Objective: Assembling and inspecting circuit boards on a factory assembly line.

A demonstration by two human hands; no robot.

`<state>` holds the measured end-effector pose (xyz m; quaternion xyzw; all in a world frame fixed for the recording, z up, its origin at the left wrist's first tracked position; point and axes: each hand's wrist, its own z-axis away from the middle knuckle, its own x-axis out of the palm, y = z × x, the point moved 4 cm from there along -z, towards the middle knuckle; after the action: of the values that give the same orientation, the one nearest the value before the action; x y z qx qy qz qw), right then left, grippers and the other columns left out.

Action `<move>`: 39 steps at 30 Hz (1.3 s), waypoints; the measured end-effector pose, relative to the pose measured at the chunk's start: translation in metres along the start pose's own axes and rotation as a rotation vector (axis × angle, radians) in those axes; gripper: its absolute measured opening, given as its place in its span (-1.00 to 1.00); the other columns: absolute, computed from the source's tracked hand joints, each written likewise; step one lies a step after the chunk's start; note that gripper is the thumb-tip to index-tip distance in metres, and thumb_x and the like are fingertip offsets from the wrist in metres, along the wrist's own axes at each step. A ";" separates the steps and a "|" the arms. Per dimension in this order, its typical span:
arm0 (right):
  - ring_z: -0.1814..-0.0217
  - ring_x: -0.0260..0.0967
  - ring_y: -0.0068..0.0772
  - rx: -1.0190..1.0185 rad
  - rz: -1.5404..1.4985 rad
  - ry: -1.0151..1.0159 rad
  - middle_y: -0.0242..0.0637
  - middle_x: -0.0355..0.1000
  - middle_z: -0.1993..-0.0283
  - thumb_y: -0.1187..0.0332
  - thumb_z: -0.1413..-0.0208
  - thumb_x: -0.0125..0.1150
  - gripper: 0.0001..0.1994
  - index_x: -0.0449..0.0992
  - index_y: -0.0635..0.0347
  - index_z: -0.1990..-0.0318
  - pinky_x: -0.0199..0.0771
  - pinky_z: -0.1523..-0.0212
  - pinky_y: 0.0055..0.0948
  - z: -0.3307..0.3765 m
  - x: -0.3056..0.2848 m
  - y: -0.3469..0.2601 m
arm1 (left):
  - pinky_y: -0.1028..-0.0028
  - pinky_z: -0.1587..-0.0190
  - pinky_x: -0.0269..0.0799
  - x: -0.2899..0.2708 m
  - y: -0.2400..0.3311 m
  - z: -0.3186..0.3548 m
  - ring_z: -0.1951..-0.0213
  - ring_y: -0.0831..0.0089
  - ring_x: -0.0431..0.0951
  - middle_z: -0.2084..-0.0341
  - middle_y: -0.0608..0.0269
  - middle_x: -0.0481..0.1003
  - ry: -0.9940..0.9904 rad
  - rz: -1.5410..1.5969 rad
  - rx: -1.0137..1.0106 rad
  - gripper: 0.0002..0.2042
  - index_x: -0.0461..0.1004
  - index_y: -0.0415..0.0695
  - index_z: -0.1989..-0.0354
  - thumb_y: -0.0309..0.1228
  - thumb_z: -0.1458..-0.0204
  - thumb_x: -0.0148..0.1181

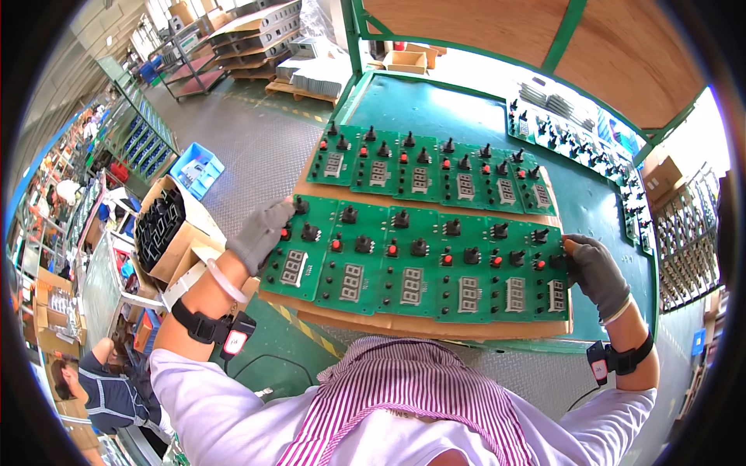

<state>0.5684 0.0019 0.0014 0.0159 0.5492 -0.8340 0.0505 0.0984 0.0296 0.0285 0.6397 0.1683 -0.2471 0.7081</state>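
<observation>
1. My left hand [263, 231], grey-gloved, grips the left end of the near circuit board panel [416, 260], fingers curled over its edge.
2. My right hand [597, 270] clamps the right end likewise.
3. Panel lies flat on a brown board [404, 326] on the green table [458, 116].
4. A second panel [431, 171] lies just behind it.
5. Cardboard box [167, 229] of black parts sits to my left.

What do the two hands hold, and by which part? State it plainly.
Both hands grip the near green circuit board panel by its short ends: the left hand lies on its left end, the right hand on its right end.
</observation>
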 end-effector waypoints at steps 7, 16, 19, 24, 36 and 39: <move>0.52 0.37 -0.52 0.064 0.255 -0.020 -0.25 0.42 0.38 0.41 -0.03 -0.05 -0.63 0.31 0.43 0.01 0.48 0.54 -0.55 -0.005 0.038 -0.007 | 0.59 0.26 0.32 -0.040 -0.040 0.023 0.31 0.59 0.36 0.35 0.31 0.44 0.085 0.188 -0.098 -0.59 0.44 -0.26 0.17 -0.12 -0.12 -0.11; 0.54 0.37 -0.45 0.216 0.510 0.242 -0.22 0.41 0.38 0.26 -0.04 0.03 -0.67 0.40 0.32 0.12 0.48 0.51 -0.48 -0.012 -0.011 0.009 | 0.58 0.38 0.39 -0.051 -0.068 0.029 0.44 0.58 0.42 0.42 0.31 0.46 0.170 0.321 -0.054 -0.69 0.43 -0.19 0.28 -0.21 -0.11 -0.14; 0.58 0.35 -0.51 0.247 0.571 0.194 -0.38 0.37 0.53 0.22 -0.15 -0.01 -0.74 0.40 0.25 0.40 0.42 0.65 -0.49 -0.016 0.000 0.003 | 0.57 0.47 0.41 -0.051 -0.094 0.023 0.51 0.56 0.45 0.49 0.30 0.46 0.182 0.603 -0.225 -0.72 0.42 -0.15 0.36 -0.23 -0.11 -0.16; 0.55 0.32 -0.57 0.177 0.374 0.147 -0.38 0.38 0.50 0.07 -0.09 0.06 -0.65 0.45 0.24 0.33 0.37 0.60 -0.48 -0.008 0.011 0.000 | 0.56 0.48 0.42 -0.051 -0.094 0.019 0.52 0.55 0.44 0.53 0.31 0.42 0.133 0.576 -0.099 -0.75 0.41 -0.16 0.36 -0.28 -0.09 -0.16; 0.40 0.40 -0.55 -0.001 0.003 0.340 -0.29 0.45 0.26 0.20 -0.03 0.17 -0.60 0.41 0.39 0.11 0.44 0.38 -0.55 0.044 -0.097 0.019 | 0.59 0.47 0.37 -0.050 -0.104 0.006 0.51 0.59 0.40 0.51 0.32 0.41 0.174 0.483 -0.055 -0.74 0.40 -0.20 0.32 -0.29 -0.12 -0.18; 0.39 0.40 -0.55 -0.038 0.208 0.394 -0.30 0.45 0.27 0.20 -0.05 0.15 -0.63 0.43 0.37 0.13 0.44 0.35 -0.55 0.068 -0.137 0.033 | 0.59 0.46 0.35 -0.055 -0.107 0.000 0.50 0.60 0.39 0.51 0.32 0.41 0.140 0.330 0.048 -0.73 0.41 -0.21 0.34 -0.29 -0.11 -0.18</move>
<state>0.7103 -0.0646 0.0098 0.2341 0.5595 -0.7946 0.0286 -0.0076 0.0308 -0.0290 0.6910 0.1041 -0.0861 0.7101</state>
